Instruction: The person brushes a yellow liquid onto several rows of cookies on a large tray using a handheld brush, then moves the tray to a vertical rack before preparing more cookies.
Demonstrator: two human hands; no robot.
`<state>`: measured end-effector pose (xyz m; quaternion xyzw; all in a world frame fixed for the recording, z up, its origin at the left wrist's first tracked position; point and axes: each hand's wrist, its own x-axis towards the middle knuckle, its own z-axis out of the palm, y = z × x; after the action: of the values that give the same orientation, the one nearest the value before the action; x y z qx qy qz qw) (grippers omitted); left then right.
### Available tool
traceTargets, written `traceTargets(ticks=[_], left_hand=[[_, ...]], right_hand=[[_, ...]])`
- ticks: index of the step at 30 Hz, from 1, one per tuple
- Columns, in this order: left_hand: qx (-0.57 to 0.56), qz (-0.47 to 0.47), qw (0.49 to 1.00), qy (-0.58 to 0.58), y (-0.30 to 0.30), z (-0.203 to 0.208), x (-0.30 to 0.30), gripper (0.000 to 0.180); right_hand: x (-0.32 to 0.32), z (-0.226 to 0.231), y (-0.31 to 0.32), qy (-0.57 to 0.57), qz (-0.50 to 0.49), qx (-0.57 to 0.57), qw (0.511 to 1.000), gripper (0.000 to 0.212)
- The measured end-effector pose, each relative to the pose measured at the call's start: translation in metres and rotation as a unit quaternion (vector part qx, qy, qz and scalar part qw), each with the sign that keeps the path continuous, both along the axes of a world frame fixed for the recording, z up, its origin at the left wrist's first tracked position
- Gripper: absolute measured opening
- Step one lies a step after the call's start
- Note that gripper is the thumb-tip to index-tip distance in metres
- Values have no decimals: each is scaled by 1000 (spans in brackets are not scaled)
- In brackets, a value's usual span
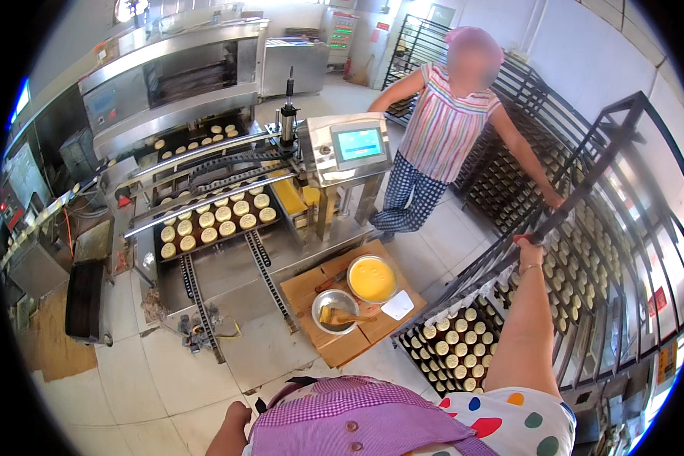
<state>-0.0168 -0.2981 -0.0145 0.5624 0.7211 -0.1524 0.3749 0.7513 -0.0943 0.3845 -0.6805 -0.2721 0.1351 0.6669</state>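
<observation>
My right arm reaches out to the tall black metal rack (615, 138), and my right hand (527, 248) is wrapped round its upright post. Trays of round pale pastries (456, 346) fill the rack's shelves. My left hand (238, 413) hangs low beside my purple apron (342, 418), away from any object; its fingers are hidden. Ahead of me, a tray (228, 242) with rows of round pastries lies on the steel conveyor machine. Between the machine and the rack, a bowl of yellow liquid (373, 280) and a steel bowl (328, 304) with a brush (346, 315) sit on cardboard (308, 289).
Across from me a co-worker (456, 114) in a striped top stands with one hand at the same rack. A control screen (359, 144) rises over the machine. Two chain rails (270, 277) stick out toward me. Another loaded rack (501, 159) stands behind the co-worker.
</observation>
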Motion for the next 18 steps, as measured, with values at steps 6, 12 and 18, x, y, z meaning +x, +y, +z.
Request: traceTargets(ticks=[6,12,18], left_hand=[[-1,75,997,-16,6,58,25,36],[6,89,996,25,6,36,25,37],[32,45,998,-21,13,32,18,26]], right_hand=[[26,-14,-1,3,21,30,999,16],[12,-7,1,-11,8,10,1000,15],[24,-14,0,-11,4,13,1000,15]])
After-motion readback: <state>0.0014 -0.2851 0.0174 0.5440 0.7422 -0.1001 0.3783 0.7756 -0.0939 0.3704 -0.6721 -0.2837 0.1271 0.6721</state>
